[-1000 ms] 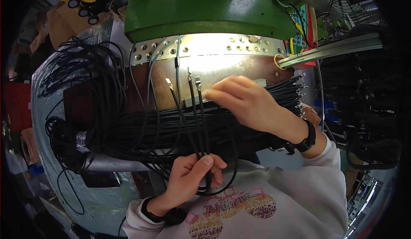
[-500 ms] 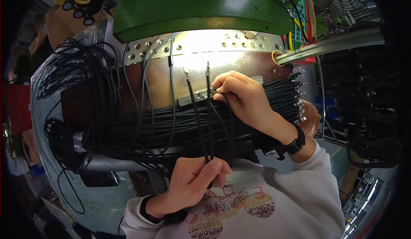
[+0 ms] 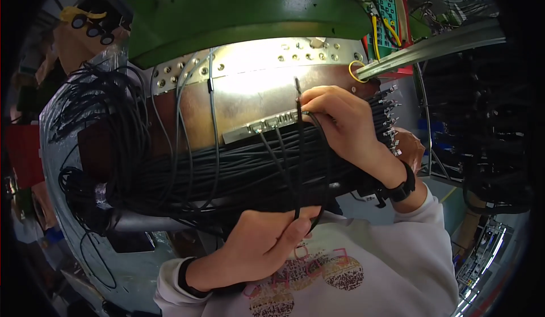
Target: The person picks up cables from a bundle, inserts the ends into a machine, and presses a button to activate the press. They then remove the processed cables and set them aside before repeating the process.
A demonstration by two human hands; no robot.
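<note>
My left hand (image 3: 258, 248) is closed, its thumb and forefinger pinching black cables low in front of my body. One of them, a black cable (image 3: 300, 158) with a thin metal-tipped end, runs up past the slotted metal bar (image 3: 241, 134). My right hand (image 3: 347, 125) is closed at the bar's right end, fingertips pinching another black cable (image 3: 325, 138) that curves down towards my left hand. What its fingertips cover is hidden. Two more thin cables (image 3: 274, 157) lead up to the bar, their pale ends at its slots.
A thick bundle of black cables (image 3: 170, 175) lies across the work surface, metal terminals (image 3: 390, 118) at its right end. Behind the bar stands a green machine (image 3: 244, 10) above a brightly lit holed plate (image 3: 213, 70). A metal rail (image 3: 437, 55) juts in from the right.
My right hand has moved slightly up and right along the bar, and my left hand a little right. Two cable ends stood above the bar before; one does now. The view has shifted slightly.
</note>
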